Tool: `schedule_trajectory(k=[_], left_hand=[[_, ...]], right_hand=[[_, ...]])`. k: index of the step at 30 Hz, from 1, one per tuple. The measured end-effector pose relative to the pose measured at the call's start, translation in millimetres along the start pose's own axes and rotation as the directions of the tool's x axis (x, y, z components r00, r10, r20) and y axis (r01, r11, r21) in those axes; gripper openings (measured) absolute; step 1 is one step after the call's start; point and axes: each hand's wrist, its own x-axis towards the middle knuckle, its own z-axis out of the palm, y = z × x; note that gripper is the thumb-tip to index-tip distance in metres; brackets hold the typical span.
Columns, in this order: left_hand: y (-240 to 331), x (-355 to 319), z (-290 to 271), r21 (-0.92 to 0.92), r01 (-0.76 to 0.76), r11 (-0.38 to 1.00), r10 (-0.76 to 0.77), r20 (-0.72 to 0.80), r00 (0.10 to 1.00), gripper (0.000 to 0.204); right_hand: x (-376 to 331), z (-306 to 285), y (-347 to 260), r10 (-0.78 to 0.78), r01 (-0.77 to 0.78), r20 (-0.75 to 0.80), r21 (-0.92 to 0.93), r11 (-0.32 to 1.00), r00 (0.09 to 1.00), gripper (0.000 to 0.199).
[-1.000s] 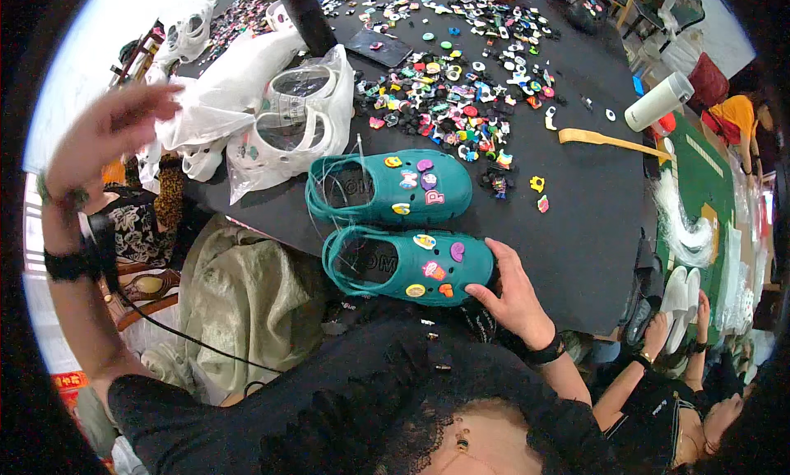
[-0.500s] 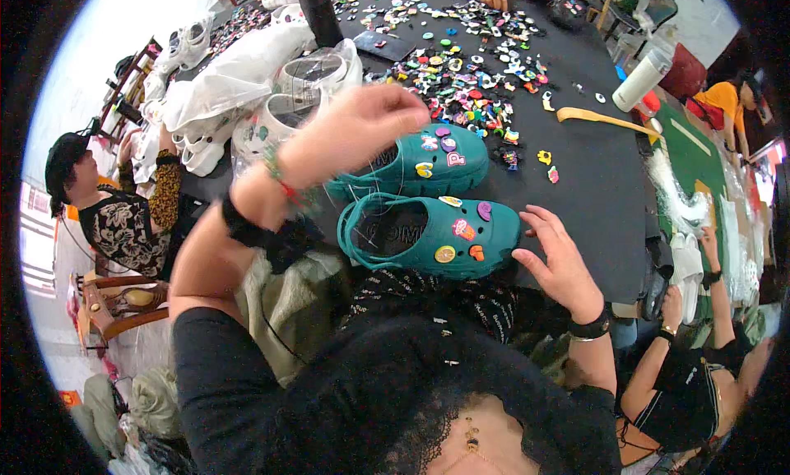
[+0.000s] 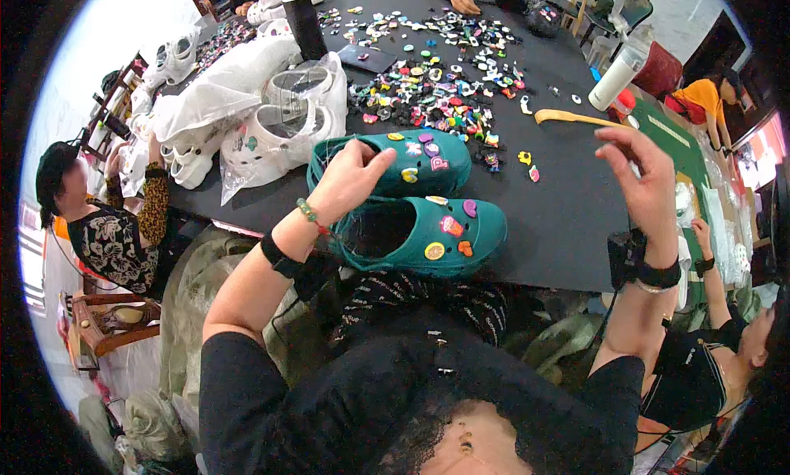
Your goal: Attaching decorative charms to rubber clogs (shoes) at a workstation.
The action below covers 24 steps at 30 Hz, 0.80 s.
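Two teal clogs lie side by side in front of me, toes pointing right, with colourful charms on their uppers. My left hand (image 3: 355, 177) is over the heel opening of the far clog (image 3: 448, 158), its fingers pressed together; whatever may be in them is hidden. The near clog (image 3: 481, 228) rests by the table's front edge, untouched by either hand. Raised over the table's right side, my right hand (image 3: 643, 175) is apart from both shoes, fingers curved and spread, with nothing in it.
Many loose charms (image 3: 428, 88) cover the table's middle. Bagged white clogs (image 3: 284, 138) stand at the left, beside a black cylinder (image 3: 304, 27). At the right are a yellow shoehorn-like stick (image 3: 576, 115) and a white bottle (image 3: 617, 78). Other people work around the table.
My left hand has come down and left onto the far clog's heel area. My right hand has left the near clog's toe and moved up and right. Both clogs appear slightly further left.
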Motion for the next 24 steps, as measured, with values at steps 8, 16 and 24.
schedule_trajectory(k=[8, 16, 24], left_hand=[[-21, 39, -5, -0.702, 0.487, 0.520, -0.032, 0.554, 0.832, 0.045], [10, 33, 6, -0.690, 0.583, 0.428, 0.122, 0.684, 0.719, 0.037], [-58, 71, -21, -0.258, -0.484, 0.836, 0.545, 0.487, 0.682, 0.057]], right_hand=[[64, 3, -19, -0.158, 0.147, 0.063, 0.148, 0.978, 0.985, 0.019], [42, 0, 21, -0.323, 0.399, 0.292, -0.257, 0.880, 0.900, 0.021], [-139, -129, -23, 0.479, -0.226, 0.266, -0.630, 0.743, 0.836, 0.024]])
